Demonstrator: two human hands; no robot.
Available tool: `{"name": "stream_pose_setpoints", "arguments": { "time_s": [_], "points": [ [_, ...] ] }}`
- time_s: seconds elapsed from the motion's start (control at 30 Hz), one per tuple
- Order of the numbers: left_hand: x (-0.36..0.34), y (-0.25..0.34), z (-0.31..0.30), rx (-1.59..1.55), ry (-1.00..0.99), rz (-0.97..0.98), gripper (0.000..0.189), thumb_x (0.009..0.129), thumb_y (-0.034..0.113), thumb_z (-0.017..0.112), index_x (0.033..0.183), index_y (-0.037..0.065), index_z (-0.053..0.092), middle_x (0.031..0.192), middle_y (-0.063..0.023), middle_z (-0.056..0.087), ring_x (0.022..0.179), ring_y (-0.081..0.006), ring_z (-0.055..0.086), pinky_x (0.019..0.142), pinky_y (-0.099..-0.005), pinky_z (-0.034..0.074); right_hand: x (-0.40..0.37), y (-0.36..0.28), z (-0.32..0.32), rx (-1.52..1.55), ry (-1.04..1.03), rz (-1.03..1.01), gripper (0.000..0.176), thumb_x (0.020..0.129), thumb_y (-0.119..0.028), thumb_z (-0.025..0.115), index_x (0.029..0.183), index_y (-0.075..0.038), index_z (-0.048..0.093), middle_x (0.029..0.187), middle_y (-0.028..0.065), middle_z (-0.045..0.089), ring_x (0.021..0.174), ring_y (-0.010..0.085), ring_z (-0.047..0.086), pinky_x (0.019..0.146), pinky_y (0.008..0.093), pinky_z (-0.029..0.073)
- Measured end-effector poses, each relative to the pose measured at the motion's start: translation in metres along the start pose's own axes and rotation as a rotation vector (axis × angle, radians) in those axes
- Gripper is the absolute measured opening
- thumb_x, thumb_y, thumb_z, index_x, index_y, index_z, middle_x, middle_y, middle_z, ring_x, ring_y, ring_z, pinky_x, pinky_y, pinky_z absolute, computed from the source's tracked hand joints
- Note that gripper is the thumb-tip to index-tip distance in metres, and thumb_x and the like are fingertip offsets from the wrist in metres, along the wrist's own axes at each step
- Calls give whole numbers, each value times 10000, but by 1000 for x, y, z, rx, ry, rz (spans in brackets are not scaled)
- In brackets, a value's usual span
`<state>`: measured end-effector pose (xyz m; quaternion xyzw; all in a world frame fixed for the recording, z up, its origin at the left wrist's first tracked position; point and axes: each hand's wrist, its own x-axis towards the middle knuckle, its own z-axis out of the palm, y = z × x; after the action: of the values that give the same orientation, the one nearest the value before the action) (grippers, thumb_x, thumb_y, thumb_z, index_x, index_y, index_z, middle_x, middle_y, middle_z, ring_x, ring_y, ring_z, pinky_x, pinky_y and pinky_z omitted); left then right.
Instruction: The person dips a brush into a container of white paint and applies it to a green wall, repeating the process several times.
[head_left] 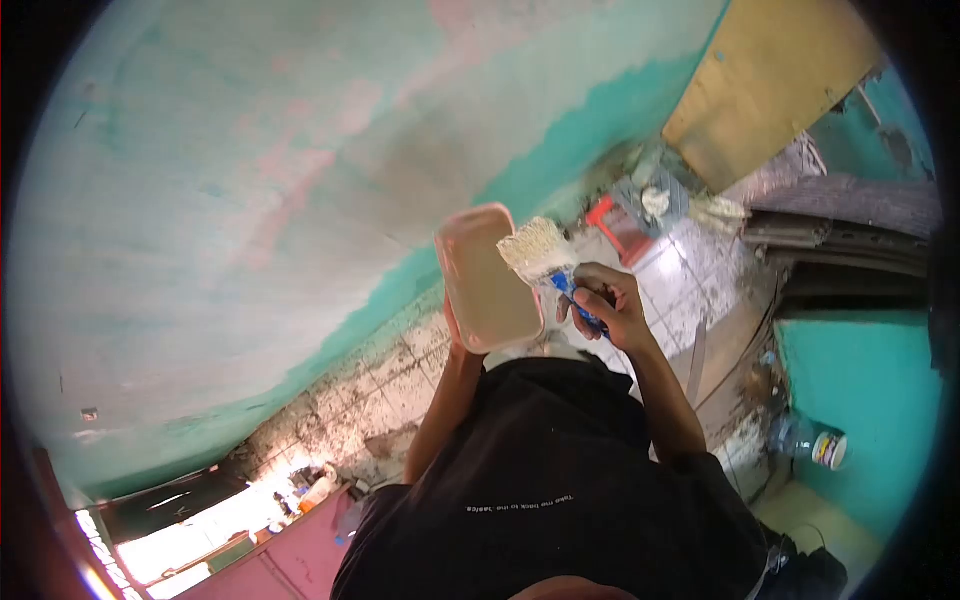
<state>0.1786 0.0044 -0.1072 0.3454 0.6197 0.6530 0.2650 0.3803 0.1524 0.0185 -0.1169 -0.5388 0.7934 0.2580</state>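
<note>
My left hand (454, 328) grips a pinkish rectangular plastic tub (448, 262) from its left side and below, so most of its fingers are hidden. Pale, cream-coloured paint (490, 285) lies inside. In my right hand (612, 303) is a wide paintbrush (562, 280) with a blue handle. Its bristles, caked with whitish paint, point up and left and overlap the tub's right rim in this view. In front and to the left rises a wall (250, 200) with a whitish coat over turquoise and pink patches.
On the dirty tiled floor (400, 375) ahead stand a red plastic stool (622, 232) and a grey container (655, 200). A yellow board (765, 80) leans at the upper right, above stacked dark sheets (850, 215). A clear plastic jar (800, 440) sits by a turquoise surface (860, 380) at right.
</note>
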Motion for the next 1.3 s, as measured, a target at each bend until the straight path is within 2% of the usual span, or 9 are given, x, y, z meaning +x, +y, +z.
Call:
{"name": "stream_pose_setpoints", "arguments": {
  "time_s": [0.07,0.13,0.3,0.47,0.6,0.8,0.97,1.13,1.3],
  "points": [
    [4,27,-8,184,-9,-44,555,1048,437,374,1443,52,430,1334,-134,587,1154,-294,621,984,-459,529,17,-6,7,-40,-34,-19,294,992,-85,594,1260,35,605,826,112,684,514,74,502,445,227,369],
    [7,39,-18,-816,79,-196,501,936,228,673,1371,29,524,1217,-118,650,970,-197,680,797,-359,605,39,-7,19,-97,-30,-67,325,986,-60,594,1304,1,611,819,83,682,520,58,483,460,219,374],
    [1,26,-96,-1254,1,-267,630,1016,463,434,1489,48,390,1354,-225,557,1142,-362,621,933,-501,555,137,-26,51,-556,13,-168,382,960,-42,605,1341,-59,621,767,54,670,546,54,474,507,230,412],
    [6,-8,-183,-1284,-62,-273,652,1016,502,404,1492,57,378,1381,-235,528,1189,-400,585,981,-546,513,262,-138,114,-1330,117,-760,358,904,-76,647,1259,-95,684,659,90,563,553,95,449,532,290,424],
    [13,10,-218,-1207,-71,-299,528,1046,444,383,1418,78,460,1270,-148,590,1110,-310,621,929,-473,541,337,-251,173,-1470,316,-1109,266,922,-164,642,1163,-74,708,850,219,678,626,332,622,637,403,506],
    [22,20,-253,-1001,-8,-215,431,1066,374,382,1369,92,503,1185,-89,623,1048,-223,642,872,-395,567,381,-134,143,-1589,417,-878,247,878,-159,602,1105,-118,689,832,210,686,837,424,655,769,536,532],
    [19,18,-277,-1237,-206,-292,435,1051,407,409,1325,92,531,1175,-93,636,1034,-239,648,854,-407,573,330,-47,99,-1792,154,-338,230,848,-138,607,1036,-124,741,815,212,677,826,404,668,847,512,523],
    [27,49,-269,-1257,-168,-383,441,1053,417,402,1320,89,528,1182,-94,632,1038,-251,647,862,-422,571,345,-241,162,-1502,378,-966,290,900,-127,677,1186,-111,720,751,50,675,623,109,538,623,302,483],
    [50,57,-250,-1212,-124,-392,446,1056,424,391,1326,94,520,1180,-91,628,1044,-256,641,859,-427,571,366,-396,230,-1566,504,-1188,267,922,-172,657,1161,-69,711,782,70,694,647,160,576,627,329,489]
  ]
}}
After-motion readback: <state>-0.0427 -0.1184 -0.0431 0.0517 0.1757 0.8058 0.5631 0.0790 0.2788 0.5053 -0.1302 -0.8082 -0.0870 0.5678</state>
